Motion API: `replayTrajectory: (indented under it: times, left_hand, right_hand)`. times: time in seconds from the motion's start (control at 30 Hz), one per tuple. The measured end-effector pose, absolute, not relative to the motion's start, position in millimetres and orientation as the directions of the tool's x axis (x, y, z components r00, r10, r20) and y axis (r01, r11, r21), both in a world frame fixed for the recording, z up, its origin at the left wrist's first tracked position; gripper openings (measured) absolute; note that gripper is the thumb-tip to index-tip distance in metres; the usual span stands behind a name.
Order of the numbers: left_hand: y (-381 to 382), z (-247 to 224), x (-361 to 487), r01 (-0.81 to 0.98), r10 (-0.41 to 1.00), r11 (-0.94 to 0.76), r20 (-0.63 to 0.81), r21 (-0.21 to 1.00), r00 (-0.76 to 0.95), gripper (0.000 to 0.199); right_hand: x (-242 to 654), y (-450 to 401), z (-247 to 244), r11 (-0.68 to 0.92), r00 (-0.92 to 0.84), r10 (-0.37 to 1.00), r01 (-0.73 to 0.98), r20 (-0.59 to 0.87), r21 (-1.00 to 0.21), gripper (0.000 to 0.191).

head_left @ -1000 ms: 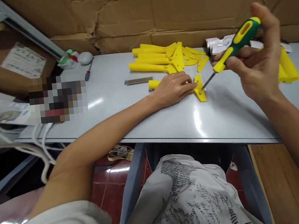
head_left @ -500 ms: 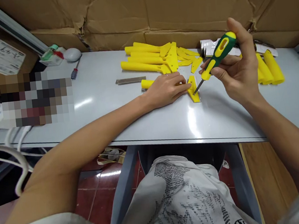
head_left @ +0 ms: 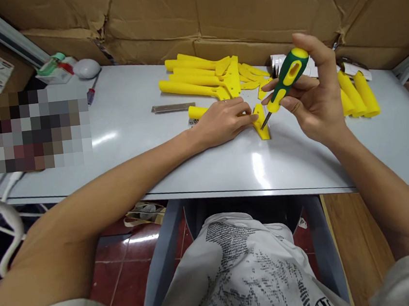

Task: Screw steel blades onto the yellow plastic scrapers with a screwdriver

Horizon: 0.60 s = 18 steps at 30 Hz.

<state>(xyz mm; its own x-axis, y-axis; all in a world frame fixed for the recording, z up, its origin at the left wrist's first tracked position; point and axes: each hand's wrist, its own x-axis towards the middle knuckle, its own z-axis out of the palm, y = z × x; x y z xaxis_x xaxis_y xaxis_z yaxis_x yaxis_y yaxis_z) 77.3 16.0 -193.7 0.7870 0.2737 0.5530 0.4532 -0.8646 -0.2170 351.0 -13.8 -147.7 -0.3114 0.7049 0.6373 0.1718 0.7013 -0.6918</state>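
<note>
My left hand [head_left: 225, 119] is wrapped over a yellow scraper-like tool, whose handle end [head_left: 196, 112] sticks out on the left and whose yellow head [head_left: 261, 122] shows on the right. In my right hand [head_left: 315, 92] is a green and yellow screwdriver [head_left: 288, 80], slanted down to the left. Its tip touches the yellow head, with the index finger on the end of the handle. Behind my left hand lie several similar yellow tools [head_left: 197, 79] and some loose yellow pieces [head_left: 250, 73].
A thin metal strip stack [head_left: 174, 108] lies left of the tools. Several yellow tubes [head_left: 366, 94] are at the right of the grey table [head_left: 199, 173]. Far left are a white rounded object [head_left: 86, 68] and another screwdriver [head_left: 91, 94]. Cardboard [head_left: 230, 14] stands behind.
The view has shifted slightly. The screwdriver handle in my right hand has become somewhat more upright and turned, its tip still on the yellow head. My left hand keeps its hold.
</note>
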Motion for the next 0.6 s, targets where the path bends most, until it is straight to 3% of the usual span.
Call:
replayTrajectory:
  times: [0.33, 0.47, 0.6]
  left_hand:
    - [16.8, -195.6, 77.5, 0.457, 0.271, -0.856, 0.542, -0.241, 0.795, 0.034]
    - [15.7, -193.9, 78.5, 0.457, 0.265, -0.852, 0.543, -0.254, 0.797, 0.032]
    - [14.9, -192.1, 78.6, 0.449, 0.252, -0.850, 0.534, -0.278, 0.807, 0.030]
  right_hand:
    - [345.8, -8.0, -165.8, 0.811, -0.212, 0.564, 0.327, 0.799, -0.485, 0.100]
    - [342.3, -9.2, -164.6, 0.846, -0.162, 0.481, 0.346, 0.862, -0.407, 0.096]
    - [343.7, -11.2, -154.9, 0.845, -0.083, 0.456, 0.353, 0.886, -0.402, 0.094]
